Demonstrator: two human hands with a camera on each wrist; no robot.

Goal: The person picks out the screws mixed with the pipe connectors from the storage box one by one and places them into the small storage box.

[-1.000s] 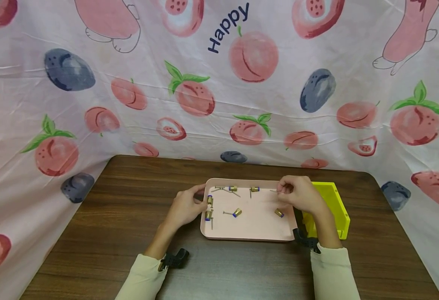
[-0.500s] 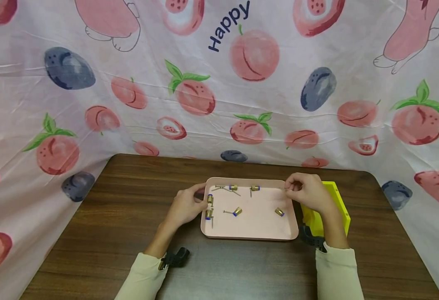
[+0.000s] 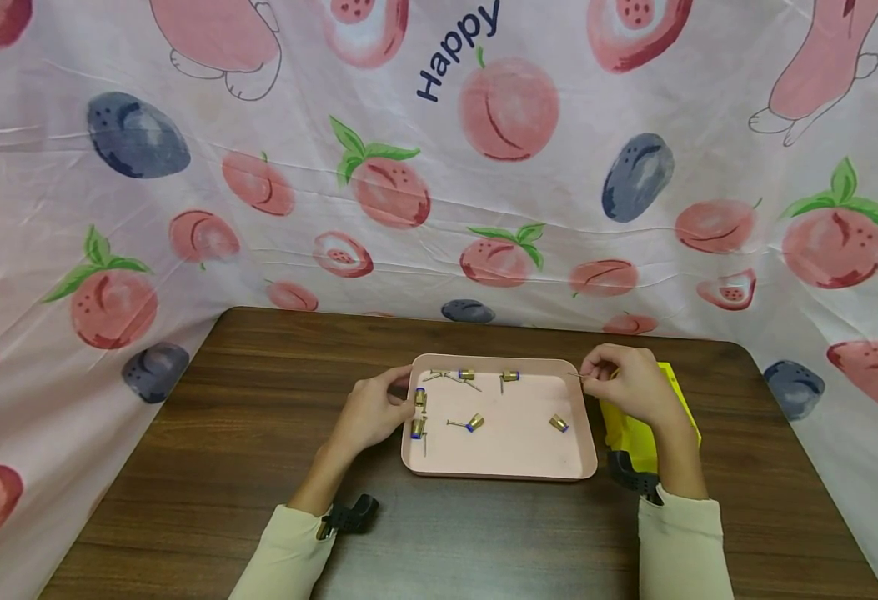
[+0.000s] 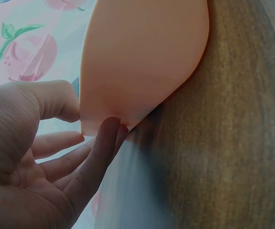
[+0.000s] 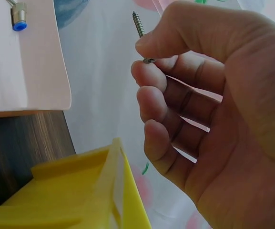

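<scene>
Pinched by its head between thumb and forefinger of right hand (image 3: 629,385), screw (image 5: 139,24) above yellow bin (image 3: 674,398) at tray's (image 3: 500,462) three o'clock; light grip, likely slip onto table; left hand (image 3: 369,414) gripping tray rim at nine o'clock.

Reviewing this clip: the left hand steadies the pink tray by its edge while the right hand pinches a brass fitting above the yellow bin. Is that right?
Not quite. The right hand pinches a screw, not a brass fitting; the right wrist view shows its threaded shank. The rest holds: the left hand steadies the pink tray by its edge, and the yellow bin lies below the right hand.
</scene>
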